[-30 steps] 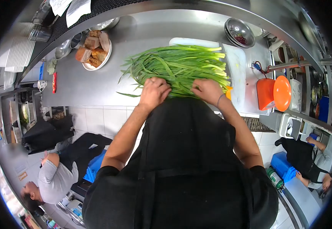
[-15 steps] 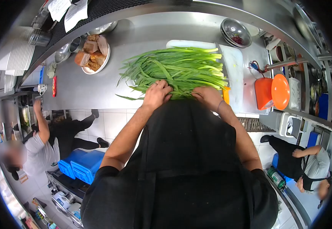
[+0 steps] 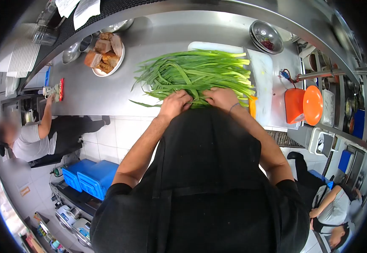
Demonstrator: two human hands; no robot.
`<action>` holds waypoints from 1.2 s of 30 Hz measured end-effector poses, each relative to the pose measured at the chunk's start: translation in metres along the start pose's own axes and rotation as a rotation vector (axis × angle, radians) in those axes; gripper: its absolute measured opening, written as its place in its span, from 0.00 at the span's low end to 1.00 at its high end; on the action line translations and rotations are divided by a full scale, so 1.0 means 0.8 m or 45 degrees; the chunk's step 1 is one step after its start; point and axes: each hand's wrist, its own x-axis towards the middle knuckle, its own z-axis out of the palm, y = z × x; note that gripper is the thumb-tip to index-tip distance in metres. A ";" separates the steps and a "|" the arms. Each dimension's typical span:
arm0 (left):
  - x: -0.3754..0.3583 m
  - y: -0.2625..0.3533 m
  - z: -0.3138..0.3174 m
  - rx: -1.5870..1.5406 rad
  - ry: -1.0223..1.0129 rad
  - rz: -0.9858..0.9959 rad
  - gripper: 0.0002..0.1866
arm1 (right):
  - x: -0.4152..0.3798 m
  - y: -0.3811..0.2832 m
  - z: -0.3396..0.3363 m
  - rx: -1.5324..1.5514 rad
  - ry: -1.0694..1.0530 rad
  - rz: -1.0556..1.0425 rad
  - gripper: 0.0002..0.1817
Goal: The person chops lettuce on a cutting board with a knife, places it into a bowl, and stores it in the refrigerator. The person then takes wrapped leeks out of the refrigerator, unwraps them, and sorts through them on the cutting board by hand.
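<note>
A thick bundle of long green scallions [image 3: 192, 69] lies across the white cutting board [image 3: 263, 88], pale stalk ends to the right and leafy tips out over the counter to the left. At the bundle's near edge, my left hand [image 3: 176, 103] has its fingers curled into the leaves. My right hand [image 3: 222, 99] is close beside it, its fingers pinching leaves near the middle of that edge. The fingertips of both hands are partly hidden in the greens. Along the stalk ends lies a knife with a yellow handle [image 3: 252, 107], its blade pointing away from me.
A white bowl of meat chunks [image 3: 121, 61] stands at the back left, near a red packet [image 3: 61, 89]. Stacked metal bowls [image 3: 261, 31] sit at the back right, an orange scale [image 3: 294, 105] at the right. One person [image 3: 37, 139] is at left, another [image 3: 333, 202] at right.
My right hand has shifted left and slightly away from me, closer to my left hand. The person at left now reaches to the counter by the red packet; the person at right bends lower.
</note>
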 end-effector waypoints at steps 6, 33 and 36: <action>-0.001 0.000 -0.002 -0.035 -0.043 0.004 0.09 | -0.013 0.007 0.000 0.186 0.168 -0.088 0.08; -0.004 0.005 0.000 -0.041 -0.003 0.045 0.06 | -0.015 0.015 -0.020 0.447 0.386 0.108 0.07; -0.002 0.005 0.002 -0.067 -0.023 0.016 0.06 | -0.016 0.019 -0.042 0.497 0.185 0.038 0.09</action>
